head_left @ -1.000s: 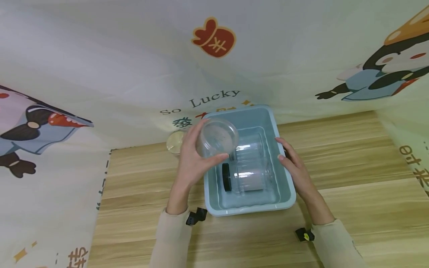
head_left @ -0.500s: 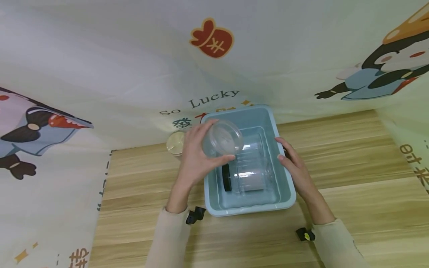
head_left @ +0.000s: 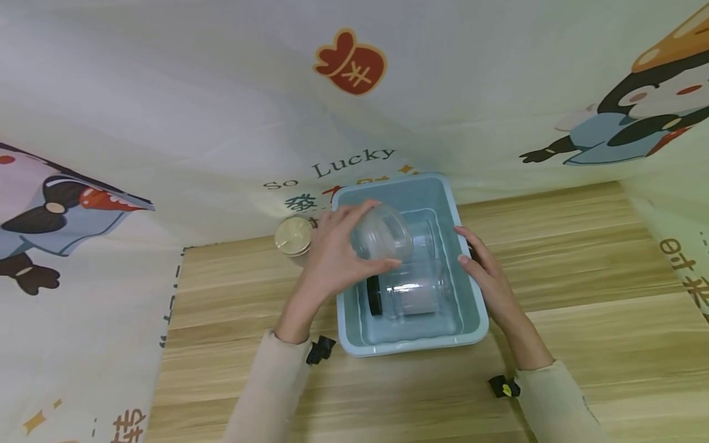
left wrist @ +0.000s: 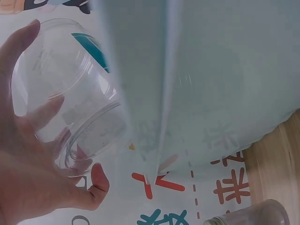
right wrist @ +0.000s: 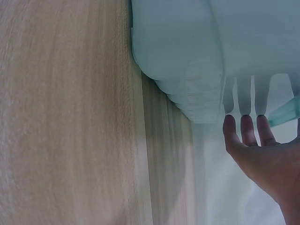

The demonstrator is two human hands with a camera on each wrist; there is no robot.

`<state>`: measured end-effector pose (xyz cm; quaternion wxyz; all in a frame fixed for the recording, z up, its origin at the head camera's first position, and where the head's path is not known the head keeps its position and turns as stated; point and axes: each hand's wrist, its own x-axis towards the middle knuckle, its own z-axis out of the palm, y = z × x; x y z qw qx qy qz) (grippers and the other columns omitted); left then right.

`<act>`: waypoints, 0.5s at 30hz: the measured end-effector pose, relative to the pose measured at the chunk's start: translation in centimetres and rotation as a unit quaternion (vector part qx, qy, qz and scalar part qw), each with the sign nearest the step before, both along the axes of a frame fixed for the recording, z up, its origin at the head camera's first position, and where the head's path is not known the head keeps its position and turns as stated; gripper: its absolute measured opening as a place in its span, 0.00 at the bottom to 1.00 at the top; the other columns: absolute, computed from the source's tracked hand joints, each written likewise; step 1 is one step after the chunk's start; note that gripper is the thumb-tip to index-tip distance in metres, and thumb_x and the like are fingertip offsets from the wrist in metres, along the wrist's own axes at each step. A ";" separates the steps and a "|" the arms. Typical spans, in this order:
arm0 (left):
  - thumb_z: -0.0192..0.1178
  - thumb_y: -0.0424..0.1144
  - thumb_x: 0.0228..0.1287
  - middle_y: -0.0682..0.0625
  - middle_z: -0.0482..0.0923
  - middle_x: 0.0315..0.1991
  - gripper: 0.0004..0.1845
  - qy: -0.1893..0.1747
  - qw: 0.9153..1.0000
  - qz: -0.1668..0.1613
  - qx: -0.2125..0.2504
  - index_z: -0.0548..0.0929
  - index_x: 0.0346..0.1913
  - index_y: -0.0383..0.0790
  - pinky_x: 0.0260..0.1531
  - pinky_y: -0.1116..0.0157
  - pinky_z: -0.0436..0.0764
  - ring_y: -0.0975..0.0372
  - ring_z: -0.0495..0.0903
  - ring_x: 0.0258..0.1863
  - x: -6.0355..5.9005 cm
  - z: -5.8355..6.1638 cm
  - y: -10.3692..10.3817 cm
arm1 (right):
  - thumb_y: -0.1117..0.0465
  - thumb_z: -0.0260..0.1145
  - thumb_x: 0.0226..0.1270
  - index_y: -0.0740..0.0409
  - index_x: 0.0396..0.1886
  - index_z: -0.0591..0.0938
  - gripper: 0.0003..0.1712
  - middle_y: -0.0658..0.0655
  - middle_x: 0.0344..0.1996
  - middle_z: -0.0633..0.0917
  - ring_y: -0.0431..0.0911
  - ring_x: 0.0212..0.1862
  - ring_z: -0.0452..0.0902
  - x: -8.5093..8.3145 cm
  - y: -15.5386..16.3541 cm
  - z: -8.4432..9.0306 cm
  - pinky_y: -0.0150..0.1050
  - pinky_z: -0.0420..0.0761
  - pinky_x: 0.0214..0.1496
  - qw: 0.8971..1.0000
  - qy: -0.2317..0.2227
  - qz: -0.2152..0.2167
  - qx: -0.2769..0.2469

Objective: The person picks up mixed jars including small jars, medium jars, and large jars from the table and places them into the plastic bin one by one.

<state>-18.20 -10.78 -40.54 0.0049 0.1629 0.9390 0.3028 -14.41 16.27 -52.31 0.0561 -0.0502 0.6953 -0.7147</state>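
Observation:
My left hand [head_left: 335, 255] grips a clear plastic jar [head_left: 382, 234] round its side, thumb on the near side and fingers on the far side. The jar is tilted over the left part of a light blue plastic basin [head_left: 412, 347]. In the left wrist view the transparent jar [left wrist: 61, 84] shows the fingers through its wall. Inside the basin lies a clear jar with a black lid [head_left: 375, 295], on its side. Another clear jar [head_left: 425, 237] lies behind it, partly hidden. My right hand [head_left: 493, 277] holds the basin's right rim, its fingertips [right wrist: 247, 124] against the outer wall.
A jar with a pale gold lid [head_left: 293, 235] stands on the wooden table [head_left: 232, 307], left of the basin. A printed cloth [head_left: 221, 123] hangs close behind the basin and along both sides.
My left hand has carried the clear jar rightward and slightly toward me over the basin, tilting it further. The gold-lidded jar shows more now. My right hand and the basin stay put.

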 end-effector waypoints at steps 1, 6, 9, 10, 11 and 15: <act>0.78 0.65 0.37 0.49 0.72 0.64 0.50 -0.002 1.000 -0.001 -0.008 0.70 0.69 0.62 0.52 0.44 0.72 0.53 0.65 0.60 0.0 0.0 0.1 | 0.55 0.51 0.80 0.45 0.77 0.63 0.29 0.56 0.77 0.57 0.53 0.72 0.55 0.0 0.0 0.0 0.33 0.69 0.59 1.000 0.000 0.000 -0.001; 0.77 0.65 0.38 0.49 0.71 0.66 0.51 -0.016 1.000 -0.004 -0.019 0.69 0.70 0.62 0.56 0.42 0.69 0.49 0.65 0.62 -0.2 0.2 0.2 | 0.56 0.51 0.80 0.46 0.77 0.63 0.28 0.58 0.76 0.58 0.54 0.70 0.58 -0.1 -0.1 -0.1 0.32 0.72 0.58 1.000 0.004 0.002 -0.012; 0.75 0.67 0.40 0.49 0.70 0.67 0.51 -0.035 0.999 -0.003 -0.018 0.68 0.71 0.62 0.56 0.41 0.71 0.47 0.65 0.64 -0.2 0.3 0.3 | 0.57 0.50 0.80 0.47 0.77 0.63 0.28 0.58 0.76 0.58 0.54 0.70 0.58 -0.1 -0.1 -0.1 0.33 0.72 0.58 1.000 0.004 0.003 -0.015; 0.75 0.67 0.40 0.48 0.69 0.67 0.51 -0.040 0.999 -0.003 -0.019 0.68 0.71 0.62 0.56 0.41 0.71 0.46 0.65 0.64 -0.3 0.4 0.4 | 0.57 0.50 0.80 0.47 0.77 0.63 0.28 0.57 0.76 0.58 0.54 0.70 0.57 -0.1 -0.1 -0.1 0.33 0.71 0.58 1.000 0.003 0.002 -0.015; 0.74 0.68 0.41 0.48 0.69 0.67 0.51 -0.044 0.999 -0.003 -0.021 0.68 0.72 0.62 0.55 0.41 0.71 0.46 0.65 0.64 -0.3 0.4 0.4 | 0.57 0.50 0.80 0.47 0.76 0.63 0.28 0.57 0.76 0.58 0.54 0.71 0.56 -0.1 -0.1 0.0 0.33 0.70 0.59 1.000 0.004 0.002 -0.015; 0.74 0.69 0.40 0.48 0.70 0.66 0.51 -0.042 0.998 -0.003 -0.040 0.68 0.71 0.62 0.56 0.42 0.70 0.47 0.66 0.62 -0.4 0.6 0.8 | 0.57 0.51 0.80 0.47 0.76 0.63 0.28 0.56 0.77 0.57 0.53 0.73 0.54 0.0 -0.1 0.1 0.31 0.68 0.61 1.000 0.007 0.000 -0.011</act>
